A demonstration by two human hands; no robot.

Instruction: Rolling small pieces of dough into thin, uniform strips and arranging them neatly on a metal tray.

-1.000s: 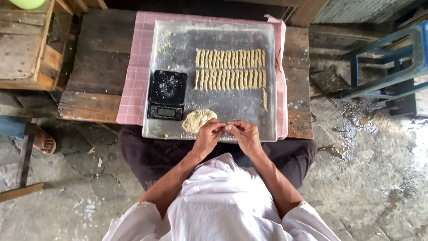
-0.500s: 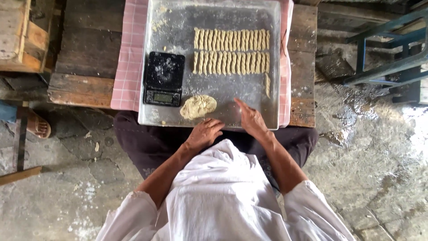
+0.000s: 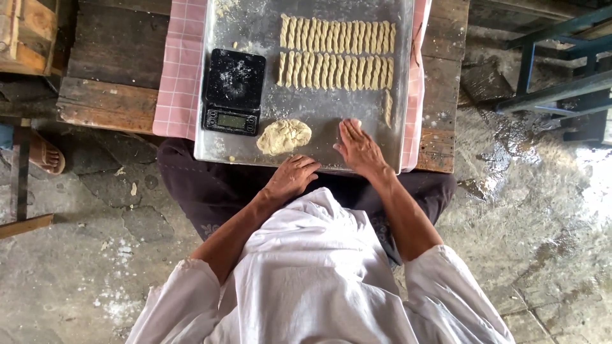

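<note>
Head view — pale, lumpy dough mound (image 3: 284,136) beside tray edge (image 3: 210,83)

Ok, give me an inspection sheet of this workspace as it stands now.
Surface: metal tray dusted with flour, on a pink checked cloth over a wooden table.
Job's things: dough lump near the tray's front edge; two rows of twisted dough sticks, one single stick below them.
Clutter: black kitchen scale, floured, on the tray.
Grippers: left hand loosely curled at the tray's front edge, holding nothing visible; right hand flat, palm down on the tray.
Cables: nothing seen.
Surroundings: wet concrete floor, blue metal frame, wooden crate, a sandalled foot at left.
</note>
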